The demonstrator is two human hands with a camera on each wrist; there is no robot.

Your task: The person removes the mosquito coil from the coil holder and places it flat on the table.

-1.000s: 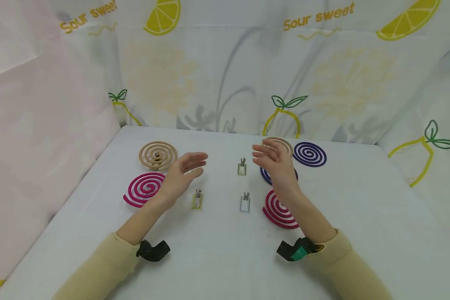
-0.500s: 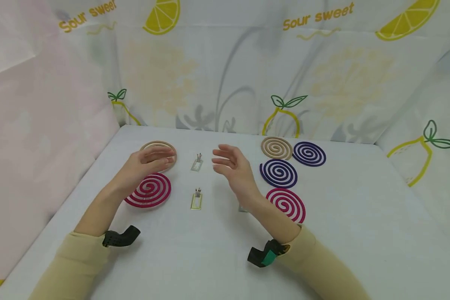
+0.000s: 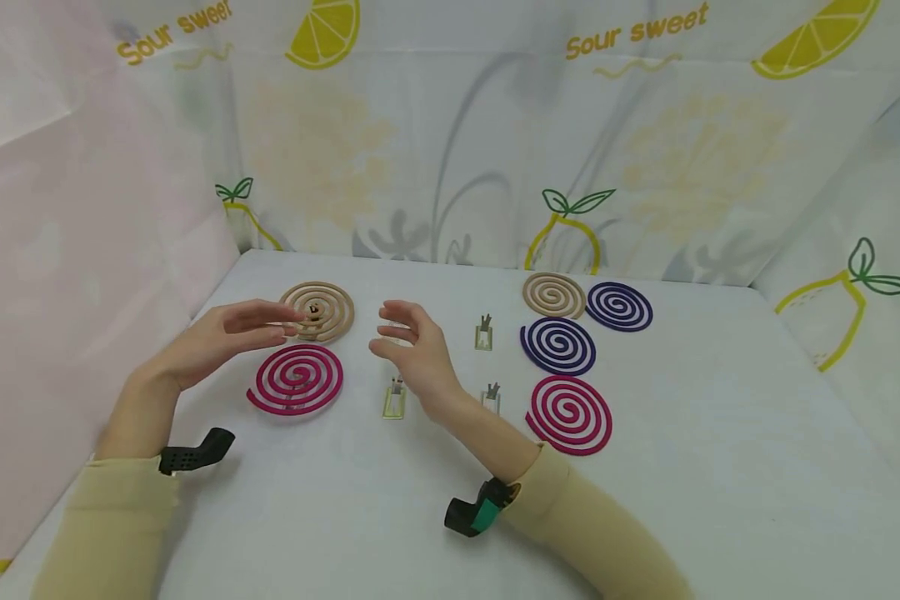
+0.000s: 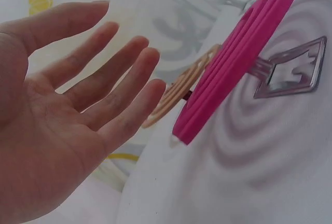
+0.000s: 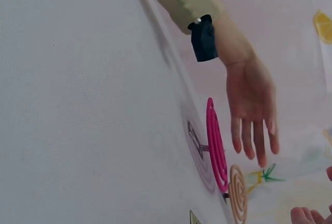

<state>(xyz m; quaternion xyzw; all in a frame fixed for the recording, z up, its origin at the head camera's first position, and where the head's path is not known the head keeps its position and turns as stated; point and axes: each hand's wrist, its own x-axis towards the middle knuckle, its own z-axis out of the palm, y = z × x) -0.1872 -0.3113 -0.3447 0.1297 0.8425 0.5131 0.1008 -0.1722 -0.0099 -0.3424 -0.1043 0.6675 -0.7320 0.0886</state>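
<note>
Coils mounted so far: tan coil [image 3: 317, 311] and pink coil [image 3: 296, 379] left of frame, both on stands. My left hand [image 3: 217, 333] and right hand [image 3: 412, 350] hover wide, holding nothing. Gold stand [image 3: 393, 400] below my right hand is bare; four coils at right, judging by this, remain.

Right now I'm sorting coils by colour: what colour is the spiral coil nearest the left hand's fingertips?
Tan, a light wood-like beige spiral coil; the head view shows it best.
</note>
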